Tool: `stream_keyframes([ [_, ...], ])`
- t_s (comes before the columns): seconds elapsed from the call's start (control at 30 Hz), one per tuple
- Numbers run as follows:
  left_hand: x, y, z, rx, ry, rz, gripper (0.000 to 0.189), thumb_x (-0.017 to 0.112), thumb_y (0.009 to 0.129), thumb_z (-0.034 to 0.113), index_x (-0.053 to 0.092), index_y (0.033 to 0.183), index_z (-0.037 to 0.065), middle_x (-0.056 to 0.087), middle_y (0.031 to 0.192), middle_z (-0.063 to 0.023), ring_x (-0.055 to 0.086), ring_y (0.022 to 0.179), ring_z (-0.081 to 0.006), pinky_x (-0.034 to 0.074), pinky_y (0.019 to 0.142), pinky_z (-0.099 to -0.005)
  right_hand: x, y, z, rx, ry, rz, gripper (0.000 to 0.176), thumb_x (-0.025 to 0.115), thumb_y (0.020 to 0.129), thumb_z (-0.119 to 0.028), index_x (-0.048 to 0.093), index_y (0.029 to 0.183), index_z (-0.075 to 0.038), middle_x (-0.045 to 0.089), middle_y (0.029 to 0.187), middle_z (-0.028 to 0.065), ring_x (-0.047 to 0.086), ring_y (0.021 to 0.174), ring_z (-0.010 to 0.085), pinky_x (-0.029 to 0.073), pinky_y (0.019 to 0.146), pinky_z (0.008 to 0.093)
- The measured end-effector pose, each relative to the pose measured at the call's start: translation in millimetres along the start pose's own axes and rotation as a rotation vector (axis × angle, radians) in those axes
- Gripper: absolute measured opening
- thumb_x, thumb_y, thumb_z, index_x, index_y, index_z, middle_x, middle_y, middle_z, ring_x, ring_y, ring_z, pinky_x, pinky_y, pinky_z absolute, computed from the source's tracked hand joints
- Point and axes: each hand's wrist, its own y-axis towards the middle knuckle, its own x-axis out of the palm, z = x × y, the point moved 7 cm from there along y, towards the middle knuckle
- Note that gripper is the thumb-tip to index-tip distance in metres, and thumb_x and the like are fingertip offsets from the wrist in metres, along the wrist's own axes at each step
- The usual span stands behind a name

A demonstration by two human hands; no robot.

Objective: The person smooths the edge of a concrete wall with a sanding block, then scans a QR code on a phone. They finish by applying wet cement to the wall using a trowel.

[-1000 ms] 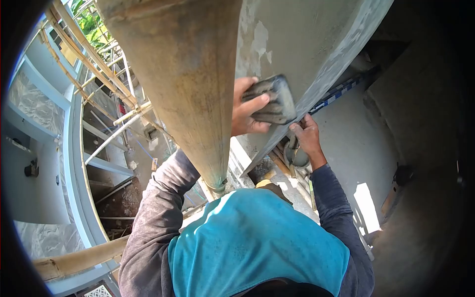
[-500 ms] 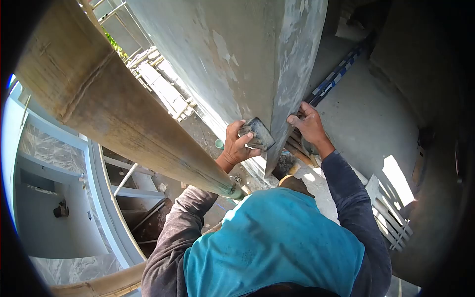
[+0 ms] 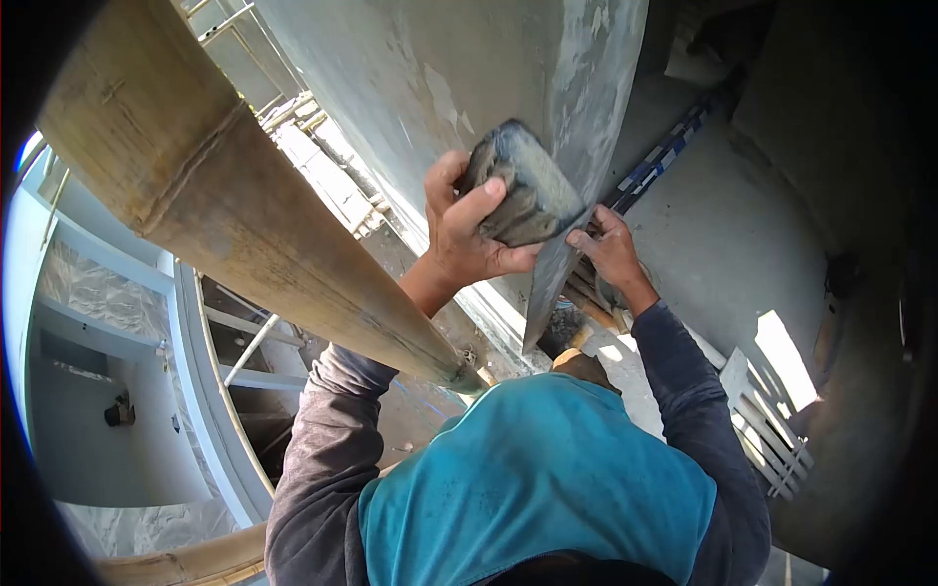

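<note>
My left hand (image 3: 466, 223) is wrapped round a dark, worn block (image 3: 523, 184) with a paler, smeared face, raised in front of the grey plastered column (image 3: 459, 68). The block's lower right corner is beside the column's edge. At that edge, right of the block, my right hand (image 3: 611, 252) pinches the rim of a thin grey strip (image 3: 555, 283) that runs down the column's corner to a point. Thumb and fingers are closed on it.
A thick bamboo pole (image 3: 264, 225) slants close by my left forearm. A blue-and-white striped bar (image 3: 664, 156) lies beyond my right hand. White slatted wood (image 3: 767, 430) is at the lower right, and a blue-framed structure (image 3: 186, 332) at the left.
My left hand and the block have moved up and closer to the camera, away from the lower part of the column. My right hand has stayed nearly in place.
</note>
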Motion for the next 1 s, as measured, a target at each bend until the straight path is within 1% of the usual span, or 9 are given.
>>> stream_keyframes([
  [0.13,-3.0,-148.7,-14.1,-0.109,0.126,-0.447,0.073,0.083,0.062,0.039,0.044,0.121,0.025,0.045,0.12,-0.0187,0.052,0.1,-0.0363,0.043,0.084,-0.0476,0.8,-2.3,0.5,-0.004,0.046,-0.015,0.045,0.077,0.081,-0.014,0.059,0.118,0.001,0.065,0.112,0.0076,0.059,0.104,0.0154,0.046,0.093,0.0317],
  [0.2,-17.8,-155.9,-7.7,-0.137,0.103,-0.371,0.071,0.081,0.066,0.044,0.043,0.122,0.024,0.046,0.121,-0.0195,0.052,0.101,-0.0355,0.044,0.083,-0.0478,-0.5,0.9,1.2,-0.012,0.022,-0.005,0.045,0.078,0.081,-0.015,0.059,0.118,0.001,0.065,0.112,0.0074,0.059,0.104,0.0154,0.046,0.093,0.0318],
  [0.33,-21.4,-54.7,4.4,0.045,0.077,-0.18,0.06,0.071,0.079,0.054,0.042,0.124,0.026,0.047,0.125,-0.019,0.054,0.099,-0.0317,0.046,0.078,-0.0436,0.1,-0.6,2.6,0.014,0.032,-0.037,0.044,0.077,0.081,-0.014,0.059,0.118,0.0,0.065,0.111,0.0066,0.059,0.103,0.0155,0.046,0.093,0.0321],
  [0.4,-21.1,-11.4,22.4,0.33,-0.003,-0.096,0.053,0.067,0.083,0.052,0.043,0.126,0.034,0.049,0.123,-0.0151,0.054,0.098,-0.0288,0.045,0.078,-0.0398,1.1,0.8,4.6,0.012,0.041,-0.034,0.043,0.077,0.082,-0.014,0.059,0.118,0.0,0.065,0.111,0.0064,0.059,0.103,0.0156,0.046,0.093,0.0315],
  [0.5,-6.5,30.1,42.6,0.45,0.104,-0.081,0.046,0.062,0.087,0.051,0.042,0.127,0.042,0.051,0.12,-0.0114,0.053,0.099,-0.0268,0.044,0.079,-0.0378,-0.6,-1.7,1.1,0.092,0.149,0.001,0.043,0.077,0.082,-0.014,0.059,0.118,-0.001,0.065,0.112,0.0063,0.059,0.103,0.0158,0.045,0.094,0.0306],
  [0.6,4.5,28.6,40.1,0.368,0.198,-0.184,0.046,0.062,0.086,0.048,0.042,0.128,0.046,0.051,0.118,-0.0105,0.052,0.099,-0.0261,0.042,0.08,-0.0371,4.8,-10.0,3.2,0.178,0.453,0.028,0.044,0.078,0.081,-0.016,0.059,0.118,-0.001,0.065,0.113,0.0068,0.059,0.104,0.0159,0.044,0.094,0.0303],
  [0.7,1.7,-34.5,-2.7,0.302,0.116,-0.194,0.044,0.064,0.084,0.048,0.046,0.123,0.037,0.048,0.121,-0.0131,0.053,0.1,-0.0293,0.043,0.082,-0.0424,-1.2,0.9,6.7,0.039,0.008,-0.006,0.044,0.077,0.081,-0.016,0.06,0.118,0.0,0.065,0.112,0.0073,0.058,0.105,0.0163,0.045,0.094,0.0308],
  [0.83,-24.9,-132.2,-43.4,0.021,0.264,-0.426,0.053,0.067,0.083,0.052,0.043,0.123,0.026,0.046,0.124,-0.0168,0.054,0.102,-0.0341,0.044,0.084,-0.0471,-0.1,0.7,4.6,0.057,0.0,-0.009,0.036,0.071,0.083,-0.006,0.058,0.117,-0.001,0.064,0.11,0.0025,0.059,0.1,0.0124,0.046,0.092,0.0291],
  [1.0,-23.0,-79.6,6.7,0.082,0.077,-0.309,0.054,0.066,0.083,0.054,0.041,0.124,0.029,0.046,0.126,-0.0171,0.056,0.098,-0.0337,0.045,0.083,-0.0459,0.4,0.5,5.1,0.003,0.037,-0.041,0.04,0.072,0.084,-0.009,0.058,0.12,-0.002,0.064,0.11,0.0019,0.057,0.103,0.0119,0.046,0.092,0.0292],
])
